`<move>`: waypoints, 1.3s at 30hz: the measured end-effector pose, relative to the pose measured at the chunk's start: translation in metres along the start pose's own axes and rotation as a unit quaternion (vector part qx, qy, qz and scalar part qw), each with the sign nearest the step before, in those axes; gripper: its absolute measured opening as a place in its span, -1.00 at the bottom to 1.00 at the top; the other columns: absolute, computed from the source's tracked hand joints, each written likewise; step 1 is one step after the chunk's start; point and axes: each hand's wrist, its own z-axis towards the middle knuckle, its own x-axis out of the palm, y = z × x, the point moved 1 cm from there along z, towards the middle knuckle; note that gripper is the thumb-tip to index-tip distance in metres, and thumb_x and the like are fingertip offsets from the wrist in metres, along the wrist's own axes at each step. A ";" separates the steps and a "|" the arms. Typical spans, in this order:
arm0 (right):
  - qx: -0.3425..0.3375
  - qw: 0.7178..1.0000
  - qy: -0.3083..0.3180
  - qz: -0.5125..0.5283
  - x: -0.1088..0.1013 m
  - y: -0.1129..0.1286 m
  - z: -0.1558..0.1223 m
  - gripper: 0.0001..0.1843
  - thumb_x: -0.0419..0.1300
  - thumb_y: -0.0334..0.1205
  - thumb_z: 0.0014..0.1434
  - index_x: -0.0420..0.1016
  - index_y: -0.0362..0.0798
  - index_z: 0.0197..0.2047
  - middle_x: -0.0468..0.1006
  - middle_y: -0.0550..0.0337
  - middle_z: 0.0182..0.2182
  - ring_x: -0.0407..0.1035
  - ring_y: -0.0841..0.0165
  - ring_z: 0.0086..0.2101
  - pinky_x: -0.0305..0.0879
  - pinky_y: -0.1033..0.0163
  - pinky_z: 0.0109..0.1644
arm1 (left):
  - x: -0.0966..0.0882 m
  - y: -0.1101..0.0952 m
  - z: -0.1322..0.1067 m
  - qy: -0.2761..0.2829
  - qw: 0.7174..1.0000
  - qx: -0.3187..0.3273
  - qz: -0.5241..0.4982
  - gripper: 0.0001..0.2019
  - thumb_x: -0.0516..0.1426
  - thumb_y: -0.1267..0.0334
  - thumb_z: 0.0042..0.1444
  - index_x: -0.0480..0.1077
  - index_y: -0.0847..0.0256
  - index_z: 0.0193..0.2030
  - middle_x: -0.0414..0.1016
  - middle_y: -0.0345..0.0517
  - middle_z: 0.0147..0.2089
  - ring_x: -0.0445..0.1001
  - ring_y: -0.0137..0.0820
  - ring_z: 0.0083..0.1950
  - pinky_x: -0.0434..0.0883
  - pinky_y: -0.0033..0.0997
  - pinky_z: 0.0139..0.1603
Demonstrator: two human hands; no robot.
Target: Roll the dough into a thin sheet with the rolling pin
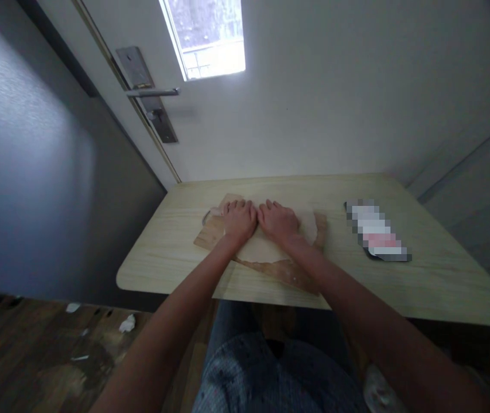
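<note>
A thin, pale, dough-like sheet (262,250) lies over a brown board-like piece (288,273) whose edges show at the front and right. Whether the brown piece is wood or paper I cannot make out. My left hand (240,219) rests palm down on the pale sheet, fingers forward and close together. Right beside it, my right hand (278,221) lies palm down in the same way, the two thumbs nearly touching. Neither hand visibly grips anything. Past the left hand's outer side, a small ring-like loop (206,216) shows at the brown piece's edge.
Under everything is a light wooden table (154,252) with rounded corners. A phone (378,232) with a blurred screen lies to the right. Behind stands a white door (335,103) with a metal handle (152,92). A crumpled paper scrap (127,323) is on the floor at left.
</note>
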 end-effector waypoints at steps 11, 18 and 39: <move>-0.159 0.986 -0.040 -0.017 -0.007 -0.031 -0.040 -0.75 0.00 -0.33 0.15 0.36 -0.12 -0.10 0.45 0.03 -0.19 0.29 0.26 -0.20 0.17 0.19 -0.18 | -0.008 0.035 -0.084 0.020 0.977 0.010 -0.210 -0.46 -0.07 0.24 0.12 -0.03 0.43 0.23 -0.20 0.17 0.32 -0.33 -0.19 0.33 -0.19 -0.15 0.26; -0.017 0.960 -0.251 0.121 0.013 -0.079 -0.056 -0.74 0.01 -0.17 0.15 0.39 -0.11 -0.16 0.46 0.05 -0.27 0.29 0.26 -0.24 0.21 0.15 -0.19 | -0.039 0.060 -0.093 0.041 0.781 -0.260 -0.567 -0.55 0.09 0.31 -0.06 0.24 0.28 0.04 0.16 0.06 0.20 0.11 -0.24 0.22 0.02 -0.28 0.21; 0.049 0.908 -0.320 0.267 0.018 -0.088 -0.057 -0.69 -0.02 -0.08 0.15 0.38 -0.08 -0.16 0.45 0.07 -0.30 0.31 0.28 -0.26 0.25 0.15 -0.18 | -0.031 0.052 -0.031 0.136 0.646 -0.355 -0.662 -0.86 0.11 0.46 -0.16 0.26 0.31 -0.66 0.16 -0.32 -0.74 0.14 -0.64 -0.71 0.05 -0.66 -0.72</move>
